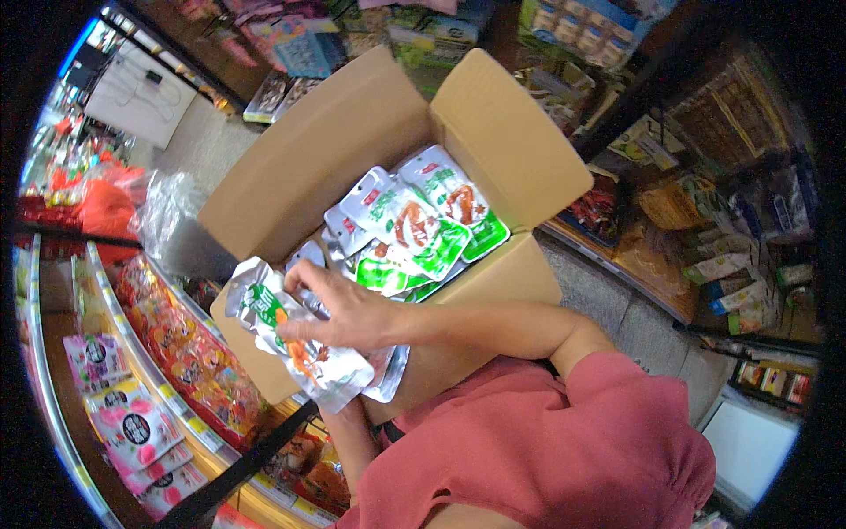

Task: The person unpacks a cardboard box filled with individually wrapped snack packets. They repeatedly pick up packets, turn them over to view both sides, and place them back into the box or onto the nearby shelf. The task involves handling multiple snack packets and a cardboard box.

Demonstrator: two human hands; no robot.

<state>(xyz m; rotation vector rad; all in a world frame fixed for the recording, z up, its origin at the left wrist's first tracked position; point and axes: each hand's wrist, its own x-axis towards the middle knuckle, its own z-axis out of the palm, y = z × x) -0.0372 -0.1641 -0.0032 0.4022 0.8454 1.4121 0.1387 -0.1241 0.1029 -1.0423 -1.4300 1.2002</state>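
Observation:
A cardboard box (pixel 317 165) with raised flaps stands before me. It holds several silver-and-green food pouches (pixel 416 225) with pictures of brown food on the front. Over the box's near left edge, my right hand (pixel 350 311) is at a silver pouch (pixel 324 370). Its thumb lies across the pouch's printed front and its curled forefinger is by the upper edge. Another pouch (pixel 390 377) shows behind that one, on the right. My left forearm (pixel 350 430) comes up beneath these pouches, which hide the left hand and its grip.
Slanted shelves (pixel 198 423) with wrapped snacks (pixel 192 350) and pink-and-white packets (pixel 135 430) run along the left. A clear plastic bag (pixel 168 211) hangs beyond the box. Display racks (pixel 615 264) with packets stand on the right, across a strip of grey floor (pixel 601 304).

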